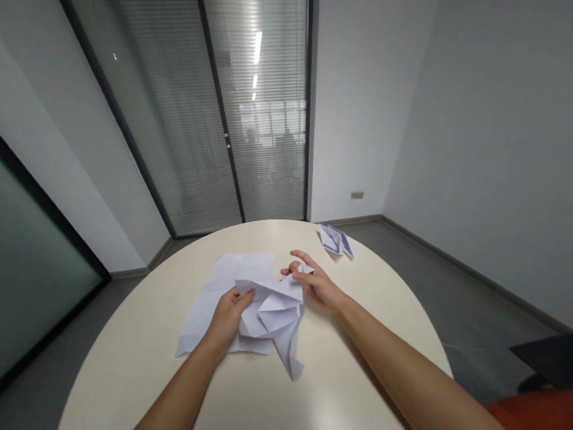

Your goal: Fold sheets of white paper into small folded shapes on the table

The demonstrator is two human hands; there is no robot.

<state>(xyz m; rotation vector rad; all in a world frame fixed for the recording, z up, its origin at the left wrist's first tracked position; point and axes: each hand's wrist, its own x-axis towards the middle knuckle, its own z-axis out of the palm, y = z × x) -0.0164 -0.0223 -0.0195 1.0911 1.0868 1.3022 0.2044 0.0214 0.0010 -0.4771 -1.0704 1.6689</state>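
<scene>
A creased, partly folded white paper [275, 313] is held just above a cream round table [131, 389]. My left hand [230, 317] grips its left side, fingers curled on the paper. My right hand [312, 281] pinches the paper's upper right corner between thumb and forefinger, the other fingers spread. Under the folded paper lies a flat white sheet [222, 281] with fold lines, spread toward the left.
A small folded paper piece [336, 241] rests near the table's far right edge. Glass doors with blinds [222, 113] stand beyond the table. A dark chair back [569, 354] and an orange surface [559, 412] show at the lower right.
</scene>
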